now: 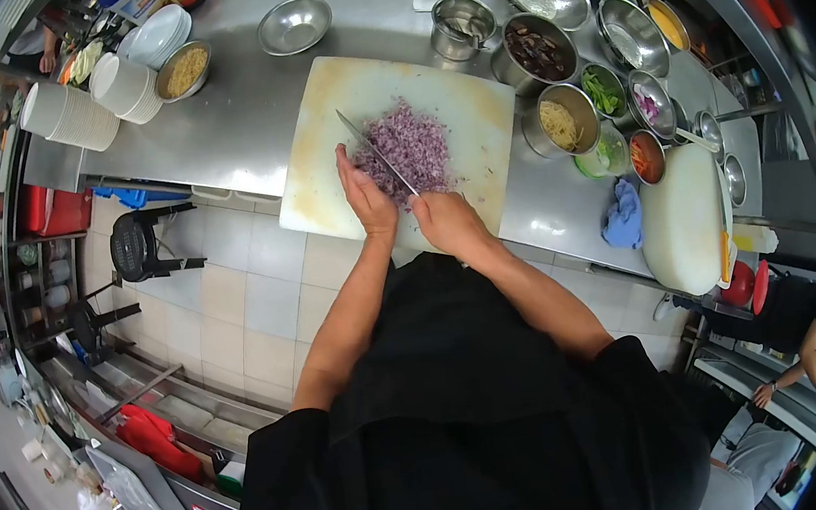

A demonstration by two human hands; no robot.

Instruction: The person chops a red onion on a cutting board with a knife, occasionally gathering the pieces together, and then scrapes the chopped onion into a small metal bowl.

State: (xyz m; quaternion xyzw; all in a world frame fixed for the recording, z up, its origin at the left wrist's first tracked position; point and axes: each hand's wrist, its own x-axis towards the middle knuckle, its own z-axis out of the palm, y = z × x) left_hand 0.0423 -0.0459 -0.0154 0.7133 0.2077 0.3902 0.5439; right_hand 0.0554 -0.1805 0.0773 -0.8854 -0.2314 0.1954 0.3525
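Note:
A heap of finely chopped red onion (415, 143) lies on a white cutting board (322, 114) with yellowish stains. My right hand (450, 222) is closed round the handle of a kitchen knife (379, 155), whose blade slants up and left across the onion's left side. Beside the blade, on its left, my left hand (367, 197) is held with its fingers stretched out, near the edge of the heap. Whether the left palm touches the onion cannot be made out.
An empty metal bowl (294, 26) stands behind the board. Stacked white containers (70, 117) are at the left. Metal pots, including one with shredded food (562, 125), crowd the right, near a blue cloth (622, 215). A black stool (138, 245) stands on the floor. Other people are at lower right.

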